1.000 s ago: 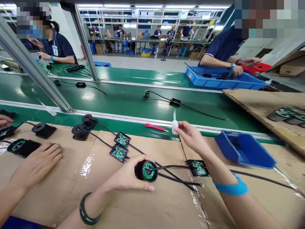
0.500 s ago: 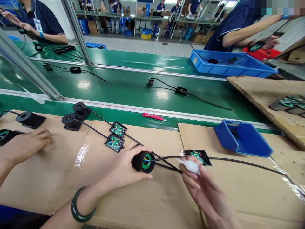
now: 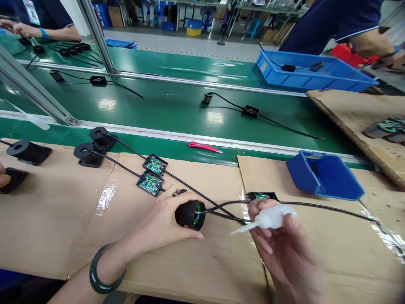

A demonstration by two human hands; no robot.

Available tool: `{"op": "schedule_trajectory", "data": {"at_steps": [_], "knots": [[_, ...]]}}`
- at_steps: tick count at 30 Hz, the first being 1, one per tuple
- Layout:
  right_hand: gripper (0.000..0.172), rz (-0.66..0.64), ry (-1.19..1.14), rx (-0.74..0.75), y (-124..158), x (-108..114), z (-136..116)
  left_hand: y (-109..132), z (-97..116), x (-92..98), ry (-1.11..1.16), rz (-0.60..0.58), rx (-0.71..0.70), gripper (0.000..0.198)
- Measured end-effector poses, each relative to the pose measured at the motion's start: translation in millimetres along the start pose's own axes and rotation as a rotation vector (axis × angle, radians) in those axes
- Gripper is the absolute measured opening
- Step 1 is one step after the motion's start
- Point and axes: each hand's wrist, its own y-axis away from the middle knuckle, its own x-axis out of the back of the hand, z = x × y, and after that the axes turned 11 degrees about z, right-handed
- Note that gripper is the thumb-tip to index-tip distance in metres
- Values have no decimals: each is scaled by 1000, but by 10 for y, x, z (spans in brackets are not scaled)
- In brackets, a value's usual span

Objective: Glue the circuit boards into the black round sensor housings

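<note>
My left hand [image 3: 172,219] is wrapped round a black cylindrical housing [image 3: 186,213], whose open end faces right and shows a green ring-shaped board with thin wires. A black cable [image 3: 228,203] runs from it to an open black box with a circuit board [image 3: 264,196], partly hidden behind my right hand. In my right hand [image 3: 281,236] is a white squeeze bottle [image 3: 274,217], its thin nozzle pointing left and slightly down, apart from the housing.
Two open circuit boxes [image 3: 150,182] are cabled to black housings [image 3: 87,154] at left. A red cutter [image 3: 205,147], a blue bin [image 3: 325,177] and a metal post [image 3: 95,33] stand around. Another person's fingers touch a housing [image 3: 12,179]. The green belt [image 3: 164,109] carries cabled parts.
My right hand has turned the bottle and moved slightly right, so its nozzle now shows fully. The other person's hand at left has moved mostly out of view. The camera view has tilted down.
</note>
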Motion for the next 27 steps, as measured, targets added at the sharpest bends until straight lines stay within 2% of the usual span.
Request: {"op": "schedule_trajectory", "data": {"at_steps": [4, 10, 17, 27], "knots": [[21, -28, 172, 177, 104, -25, -19, 9, 20, 27, -46, -46, 16, 60], [18, -45, 618, 397, 326, -66, -41, 6, 75, 55, -99, -97, 43, 61], [11, -212, 944, 706, 341, -113, -107, 33, 76, 50, -130, -89, -6, 59], [12, -232, 992, 778, 397, -171, -106, 54, 47, 24, -133, -73, -43, 60]]}}
